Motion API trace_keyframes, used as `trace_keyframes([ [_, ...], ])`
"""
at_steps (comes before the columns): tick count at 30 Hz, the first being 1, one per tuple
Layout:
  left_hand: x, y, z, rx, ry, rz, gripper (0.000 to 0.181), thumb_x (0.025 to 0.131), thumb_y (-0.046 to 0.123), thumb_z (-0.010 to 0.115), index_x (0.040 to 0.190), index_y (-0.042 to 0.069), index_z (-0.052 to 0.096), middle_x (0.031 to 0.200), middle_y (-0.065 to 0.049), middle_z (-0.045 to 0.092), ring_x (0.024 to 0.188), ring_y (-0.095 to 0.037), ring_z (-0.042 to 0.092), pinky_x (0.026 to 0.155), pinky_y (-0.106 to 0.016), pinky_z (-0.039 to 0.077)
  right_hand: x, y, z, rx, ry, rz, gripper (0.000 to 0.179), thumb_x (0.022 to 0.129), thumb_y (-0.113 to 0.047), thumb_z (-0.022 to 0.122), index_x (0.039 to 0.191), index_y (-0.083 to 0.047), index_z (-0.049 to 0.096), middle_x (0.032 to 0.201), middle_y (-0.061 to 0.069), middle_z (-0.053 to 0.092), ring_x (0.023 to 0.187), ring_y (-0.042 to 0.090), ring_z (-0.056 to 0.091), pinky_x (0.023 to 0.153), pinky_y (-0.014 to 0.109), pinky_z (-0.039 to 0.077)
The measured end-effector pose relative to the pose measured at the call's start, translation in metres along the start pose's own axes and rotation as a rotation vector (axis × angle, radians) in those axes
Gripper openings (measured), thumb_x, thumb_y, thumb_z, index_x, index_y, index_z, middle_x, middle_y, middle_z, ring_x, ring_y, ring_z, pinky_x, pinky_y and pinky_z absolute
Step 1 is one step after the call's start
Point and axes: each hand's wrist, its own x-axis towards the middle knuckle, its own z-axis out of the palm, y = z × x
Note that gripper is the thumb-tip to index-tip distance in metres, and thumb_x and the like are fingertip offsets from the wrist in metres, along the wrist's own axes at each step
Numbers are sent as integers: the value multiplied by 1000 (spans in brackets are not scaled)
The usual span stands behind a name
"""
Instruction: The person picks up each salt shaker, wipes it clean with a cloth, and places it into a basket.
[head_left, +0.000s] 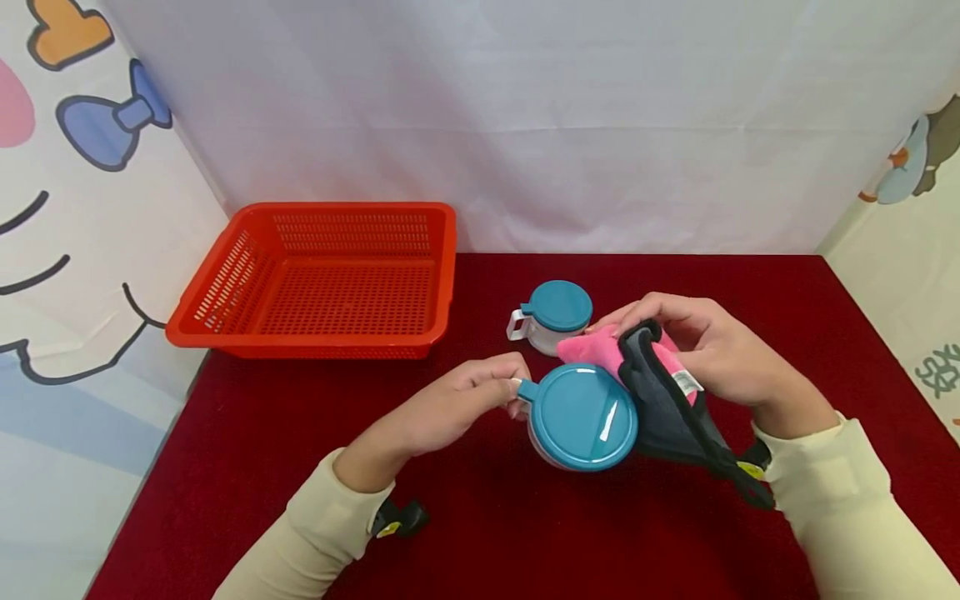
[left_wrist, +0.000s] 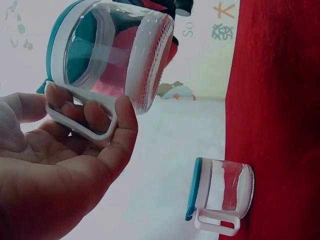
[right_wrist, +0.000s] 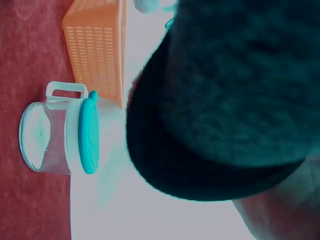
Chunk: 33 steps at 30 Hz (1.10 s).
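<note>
My left hand (head_left: 465, 400) grips the white handle (left_wrist: 82, 125) of a clear glass jar (left_wrist: 107, 55) with a blue-green lid (head_left: 583, 417), raised above the table. In my right hand (head_left: 701, 342) is a pink and dark grey cloth (head_left: 660, 400) with black edging and a white tag, laid against the jar's right side. Dark cloth (right_wrist: 225, 100) fills much of the right wrist view and hides most of that hand. Just behind the held jar, a second lidded glass jar (head_left: 558, 317) stands upright on the table, its white handle (head_left: 517, 323) pointing left.
An orange-red plastic basket (head_left: 330, 346) with slotted walls stands at the back left of the dark red table cover (head_left: 465, 517). A white curtain (head_left: 525, 125) hangs behind the table, and printed cartoon panels (head_left: 82, 250) flank it.
</note>
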Motion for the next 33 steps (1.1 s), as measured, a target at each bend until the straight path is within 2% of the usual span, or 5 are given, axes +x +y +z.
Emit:
trace_keyframes([
  [5, -1, 3, 3, 22, -33, 35, 22, 107, 14, 44, 90, 6, 55, 88, -8, 53, 90, -20, 51, 81, -36, 44, 3, 1, -7, 3, -123, 28, 44, 89, 20, 55, 124, -3, 65, 127, 20, 65, 118, 36, 60, 91, 39, 54],
  [11, -1, 3, 7, 54, -95, 77, 21, 107, 12, 46, 89, 7, 55, 86, -4, 53, 87, -19, 51, 75, -31, 42, 5, 14, -7, 84, -251, 104, 42, 91, 17, 57, 127, -3, 63, 126, 21, 65, 116, 41, 61, 92, 45, 55],
  [18, 1, 2, 9, 71, -151, 77, 22, 106, 15, 47, 85, 12, 55, 85, -3, 50, 83, -17, 49, 72, -28, 41, 8, 17, -3, 87, -301, 191, 36, 94, 11, 61, 126, -7, 66, 126, 17, 67, 115, 38, 63, 90, 45, 56],
  [27, 5, -7, 10, 108, -174, 95, 22, 106, 15, 49, 86, 12, 55, 87, -1, 50, 83, -14, 49, 72, -28, 42, 18, -7, -2, -6, -292, 60, 43, 90, 17, 63, 125, -8, 69, 127, 17, 68, 120, 36, 62, 99, 39, 51],
  [33, 6, -6, 10, 130, -180, 113, 21, 107, 15, 49, 86, 13, 55, 88, 0, 50, 82, -14, 49, 71, -28, 42, 25, -20, -1, -42, -330, 58, 40, 92, 14, 64, 123, -10, 71, 130, 15, 68, 123, 34, 61, 100, 37, 51],
])
